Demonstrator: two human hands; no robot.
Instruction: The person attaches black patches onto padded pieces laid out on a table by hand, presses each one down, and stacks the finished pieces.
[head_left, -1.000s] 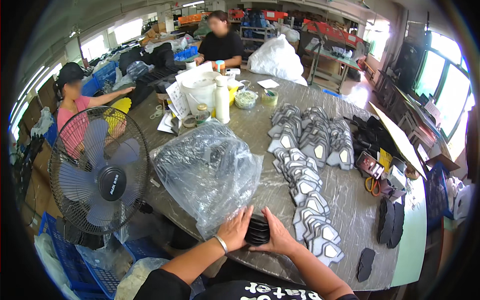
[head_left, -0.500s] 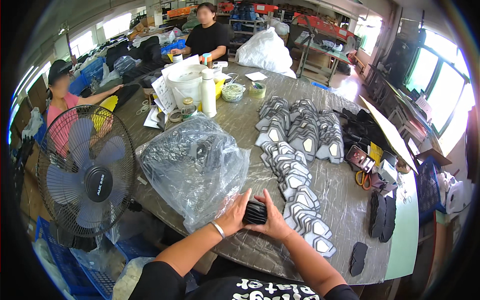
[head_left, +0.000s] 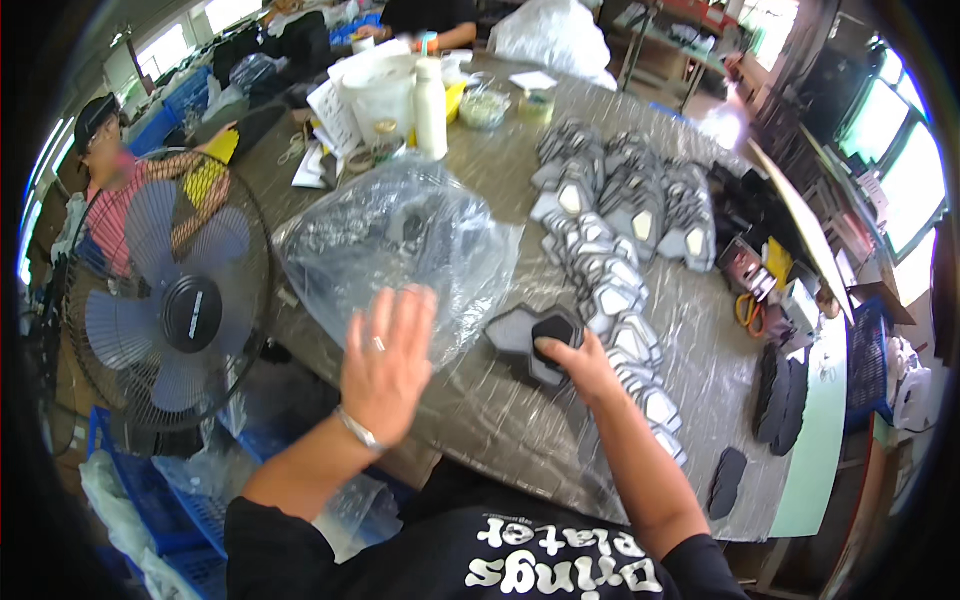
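Observation:
My right hand point(head_left: 583, 362) grips a stack of dark grey and black angular pads point(head_left: 520, 338), with the thumb on top. The stack is low over the table or on it; I cannot tell which. My left hand point(head_left: 392, 355) is raised, holding nothing, its fingers stretched out and slightly blurred. It overlaps the near edge of a large clear plastic bag point(head_left: 400, 235), where dark contents show faintly. Just right of the pads, a long overlapping row of grey pads with pale centres point(head_left: 635, 345) runs along the table.
More grey pads point(head_left: 640, 190) lie in rows farther back. A fan point(head_left: 190, 310) stands at the left, near a co-worker in pink point(head_left: 110, 210). A white bucket point(head_left: 380, 95) and bottle point(head_left: 430, 110) are behind the bag. Orange-handled scissors point(head_left: 748, 314) and black pads point(head_left: 780, 400) lie right.
Both hands were together around the dark stack. Now the left has let go and moved up and left, while the right has moved up and right with the pads. The view has tilted down.

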